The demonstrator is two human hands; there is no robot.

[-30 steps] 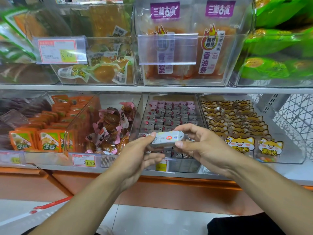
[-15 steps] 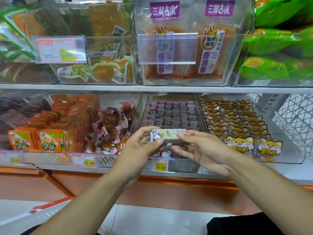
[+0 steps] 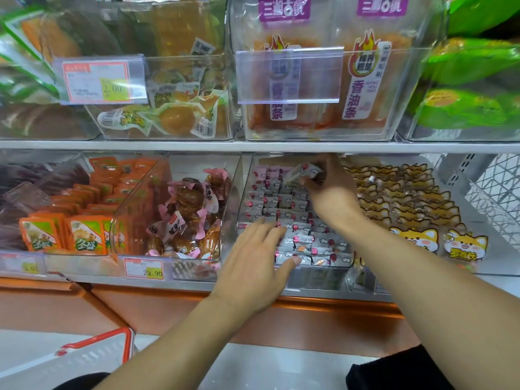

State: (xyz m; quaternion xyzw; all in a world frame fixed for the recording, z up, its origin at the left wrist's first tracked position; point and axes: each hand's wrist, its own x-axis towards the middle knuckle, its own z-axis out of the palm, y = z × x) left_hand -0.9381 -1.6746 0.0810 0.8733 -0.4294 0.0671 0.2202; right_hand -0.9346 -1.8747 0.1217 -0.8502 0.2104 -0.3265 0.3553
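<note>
My right hand (image 3: 329, 192) pinched 1 small packet (image 3: 301, 173) over the back rows of the clear bin (image 3: 318, 277), low enough, I judged, to slot it in line. My left hand (image 3: 253, 263) lay flat, fingers straight, on the front packets (image 3: 309, 246) to steady them.

— What sort of place is this?
— A shop, in the snack aisle. Clear plastic bins (image 3: 235, 204) stand side by side on two white shelves (image 3: 168, 145), each filled with one kind of packet: wrapped sweets (image 3: 284, 204) in rows, and orange sachets (image 3: 84, 235) toward the left edge.
— Anything priced?
— Printed price tags (image 3: 144, 268) clip to the bin fronts, one reading 29.90. A red-rimmed shopping basket (image 3: 92, 358) sits below the lower shelf's left end.
</note>
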